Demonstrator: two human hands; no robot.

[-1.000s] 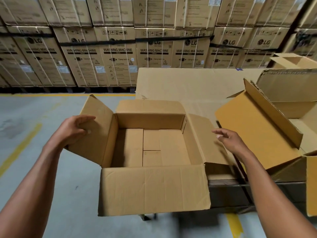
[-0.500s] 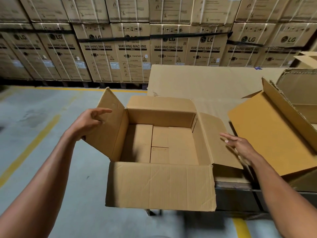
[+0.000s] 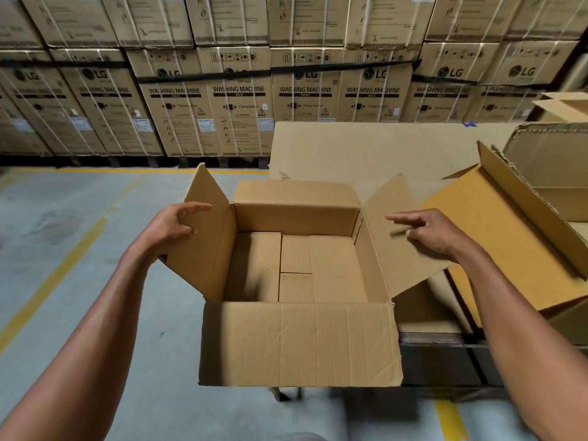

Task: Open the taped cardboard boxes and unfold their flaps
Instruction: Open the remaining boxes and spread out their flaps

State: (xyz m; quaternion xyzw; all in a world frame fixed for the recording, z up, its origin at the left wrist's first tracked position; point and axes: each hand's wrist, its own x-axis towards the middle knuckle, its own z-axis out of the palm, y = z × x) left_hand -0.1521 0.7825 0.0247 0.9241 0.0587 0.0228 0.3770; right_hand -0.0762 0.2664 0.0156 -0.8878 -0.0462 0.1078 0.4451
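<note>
The open box (image 3: 296,268) is the landmark here; it sits at the near edge of the tabletop (image 3: 439,354), partly overhanging the floor (image 3: 63,281). No tape visible on it; all 4 flaps are out.

Step in hand, as I judge it: spreading the two side flaps fully outward.
- Left hand (image 3: 168,226) is on the outer face of the left flap (image 3: 203,237), which stands near upright, leaning only slightly outward. Thumb and forefinger look extended, other fingers (image 3: 191,230) loosely curled against the board; can't tell if it's a real grip or just a press. No edge pinch visible.
- Right hand (image 3: 429,230) is over the right flap (image 3: 401,243), fingers relaxed and released, pointing inward; blurred, so contact vs. hover can't be told.

To do it well, imo: fold each flap at its crease, not mid-panel, so the board doesn't buckle. Push both sides evenly, since the box overhangs the edge and a lopsided shove could tip it off. The left flap needs most of the travel; the right one already slopes well outward. Near flap (image 3: 299,342) hangs down in front, far flap (image 3: 292,192) lies back, so those are done.

Counts:
- open box being worked: 1, empty inside
- its flaps: 4
- other opened boxes to the right of it: at least 2, incl. one big one (image 3: 509,224) just beside it; exact no. unclear at frame edge
- flat cardboard sheet (image 3: 366,148) behind it: 1
- hands: 2
- stacked washing-machine cartons (image 3: 238,103) well behind: many, in at least 2 tiers
</note>
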